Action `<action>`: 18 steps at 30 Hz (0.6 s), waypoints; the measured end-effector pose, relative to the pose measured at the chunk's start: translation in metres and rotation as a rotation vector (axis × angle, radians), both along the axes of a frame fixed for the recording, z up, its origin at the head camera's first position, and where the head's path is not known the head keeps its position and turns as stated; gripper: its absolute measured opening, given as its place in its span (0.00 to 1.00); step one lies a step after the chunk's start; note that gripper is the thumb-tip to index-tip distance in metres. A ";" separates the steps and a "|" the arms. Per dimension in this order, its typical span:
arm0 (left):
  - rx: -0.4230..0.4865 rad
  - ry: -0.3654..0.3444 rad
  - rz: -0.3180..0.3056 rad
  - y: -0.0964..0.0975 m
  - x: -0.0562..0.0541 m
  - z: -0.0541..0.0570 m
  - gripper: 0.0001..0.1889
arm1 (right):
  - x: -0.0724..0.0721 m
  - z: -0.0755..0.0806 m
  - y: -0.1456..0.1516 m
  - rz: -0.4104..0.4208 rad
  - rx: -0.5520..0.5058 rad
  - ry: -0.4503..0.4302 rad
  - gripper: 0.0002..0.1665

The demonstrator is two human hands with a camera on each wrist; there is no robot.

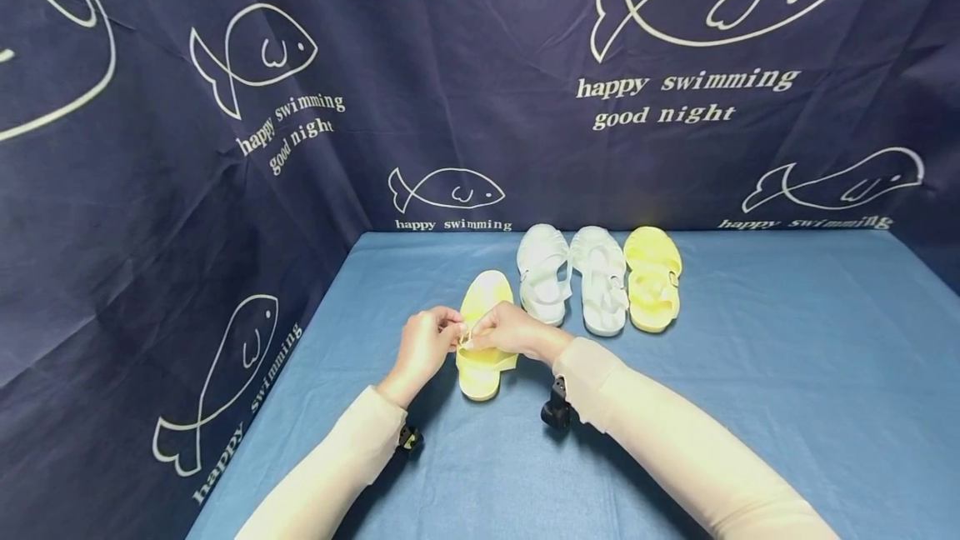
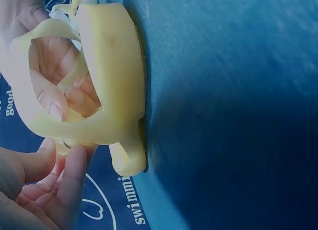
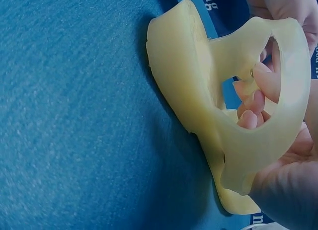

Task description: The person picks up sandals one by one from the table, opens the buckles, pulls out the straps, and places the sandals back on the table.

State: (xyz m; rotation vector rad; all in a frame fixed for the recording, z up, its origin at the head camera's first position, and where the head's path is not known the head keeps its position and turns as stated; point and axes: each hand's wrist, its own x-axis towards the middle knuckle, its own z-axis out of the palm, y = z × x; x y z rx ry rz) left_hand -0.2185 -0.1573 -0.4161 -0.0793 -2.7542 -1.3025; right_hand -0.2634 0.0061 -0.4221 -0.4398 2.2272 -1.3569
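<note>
Yellow strap sandal (image 1: 486, 288), sole down on the blue tablecloth (image 1: 810, 373), left of the other footwear, toe end pointing away from the person. Both hands are on it, close together at the left side of its ankle strap (image 2: 22, 76).

Left hand (image 1: 426, 346): thumb and index finger bent in, tips pinching the strap end beside a small metal pin (image 3: 251, 72). Remaining fingers curl under.

Right hand (image 1: 517, 330): comes over from the right side, fingers bent; left-wrist view shows its fingertips through the strap opening, thumb and fingers gripping strap material near the left hand's fingertips. Strap stands up in a loop above the footbed. Whether the pin sits fully in its hole: cannot tell, fingers cover it.

Right of the hands, three more sandals in a row, toes toward the curtain: left mint sandal (image 1: 542, 250), right mint sandal (image 1: 597, 247), second yellow sandal (image 1: 649, 245) at the far right end. Mint ones just beside each other.

Cream sleeves (image 1: 667, 432) on both arms, black wrist camera (image 1: 557, 408) under the right cuff. Behind: navy curtain (image 1: 480, 107), white fish outlines, "happy swimming good night" lettering.
</note>
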 end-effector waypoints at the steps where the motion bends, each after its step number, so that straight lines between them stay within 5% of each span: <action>1: 0.003 -0.005 -0.003 0.000 0.000 0.001 0.05 | 0.000 0.000 0.000 -0.002 -0.001 -0.002 0.09; 18: 0.006 0.017 -0.052 -0.001 -0.004 0.006 0.06 | 0.003 0.003 0.002 0.011 -0.022 -0.013 0.09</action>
